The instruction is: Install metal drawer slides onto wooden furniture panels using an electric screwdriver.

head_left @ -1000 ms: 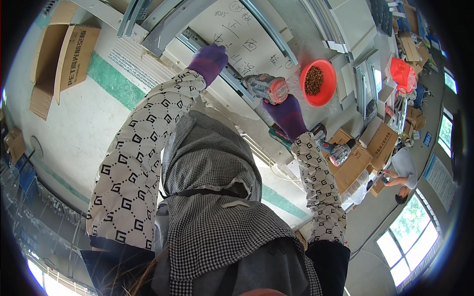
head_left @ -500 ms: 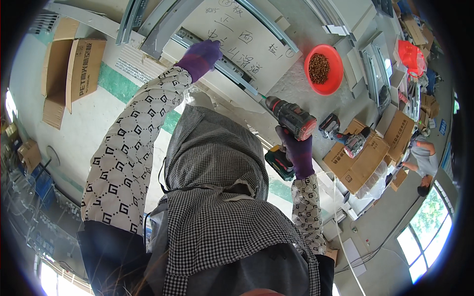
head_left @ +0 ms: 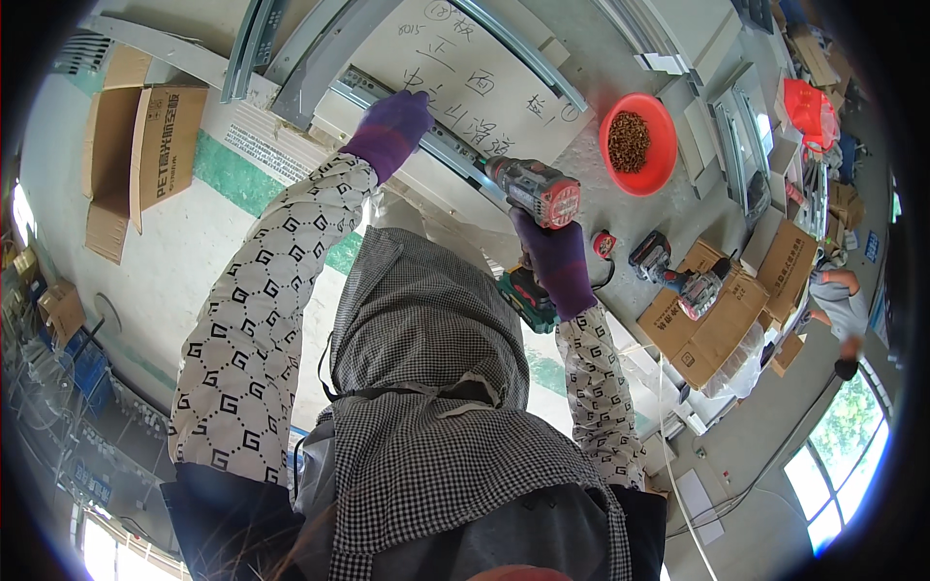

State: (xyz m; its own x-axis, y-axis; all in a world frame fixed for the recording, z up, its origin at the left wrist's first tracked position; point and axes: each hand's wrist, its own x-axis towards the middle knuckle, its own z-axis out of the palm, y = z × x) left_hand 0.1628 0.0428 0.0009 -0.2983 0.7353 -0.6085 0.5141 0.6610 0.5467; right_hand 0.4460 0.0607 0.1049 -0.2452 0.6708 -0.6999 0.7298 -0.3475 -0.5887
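Note:
My left hand (head_left: 392, 134), in a purple glove, is closed at a metal drawer slide (head_left: 450, 145) that lies along the near edge of a white panel (head_left: 518, 73) with handwriting. Its fingertips are partly hidden. Gripped in my right hand (head_left: 557, 257), also gloved in purple, is a cordless drill (head_left: 535, 189) with a green-and-black battery. The drill's nose points left, its tip at the right part of the slide. A second metal slide (head_left: 523, 53) runs along the panel's far side.
A red bowl (head_left: 666, 145) of small brass-coloured screws stands right of the panel. Beyond my right hand are a small red round object (head_left: 604, 244), another cordless drill (head_left: 678, 276) and cardboard boxes (head_left: 707, 324). An open carton (head_left: 167, 140) stands at left; a person (head_left: 845, 305) is far right.
My right hand and the drill have moved left along the slide, uncovering the small red object. My left hand has shifted slightly down and left.

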